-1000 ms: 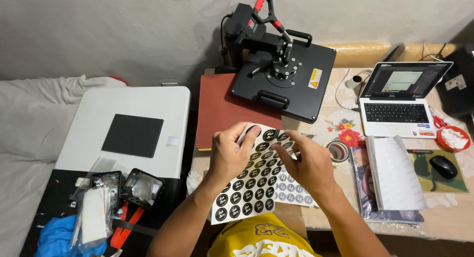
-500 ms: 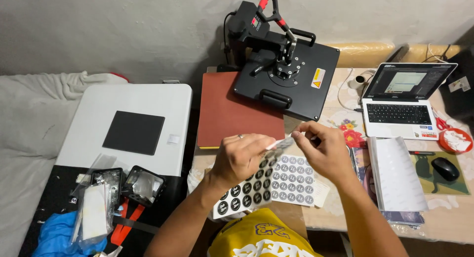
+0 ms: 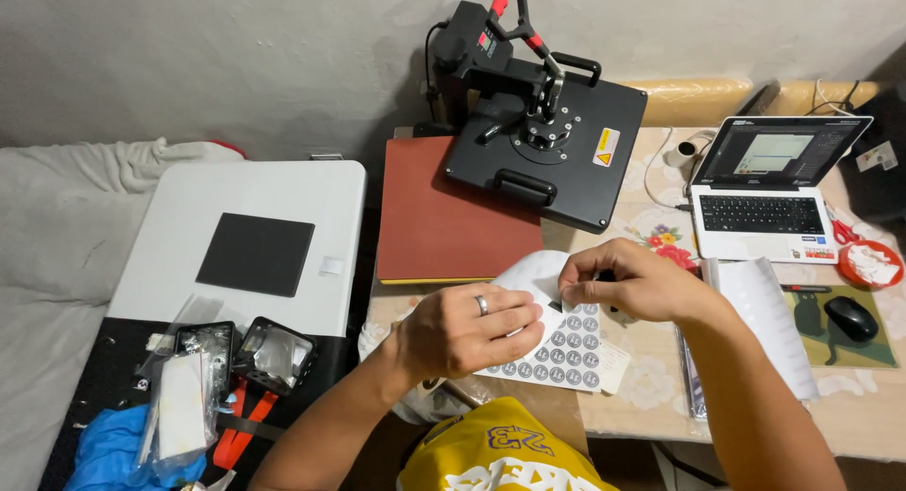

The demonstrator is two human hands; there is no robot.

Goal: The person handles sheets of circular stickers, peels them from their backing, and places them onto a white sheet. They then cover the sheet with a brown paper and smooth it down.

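Since half a second ago, my 2 hands are sitting lower and closer to my chest, and the white sheet of round grey-and-black stickers (image 3: 566, 345) is bending upward at its far edge instead of lying flat. My left hand (image 3: 464, 331), wearing 1 silver ring (image 3: 482, 305), is curling over the left part of the sheet, its fingers folded in on the paper and its thumb hidden underneath. My right hand (image 3: 634, 282) is meeting it from the other side, its fingers drawn narrow and pinching the sheet's lifted white backing; I cannot tell exactly what the fingertips are trapping, because the knuckles are covering them. The sheet is lying on the floral-patterned tablecloth (image 3: 651, 387) just in front of me, its near rows of stickers showing between my hands.

Behind my hands, the dark red rectangular pad (image 3: 444, 217) is lying flat, with the black heat press with a red-gripped handle (image 3: 538, 133) swung partly over its right corner. To the right, the open white laptop (image 3: 766, 194) is standing beside a black computer mouse (image 3: 851, 318) on a green mat. To the left, the white folding table (image 3: 255, 236) is carrying 1 black square mat (image 3: 256, 254).
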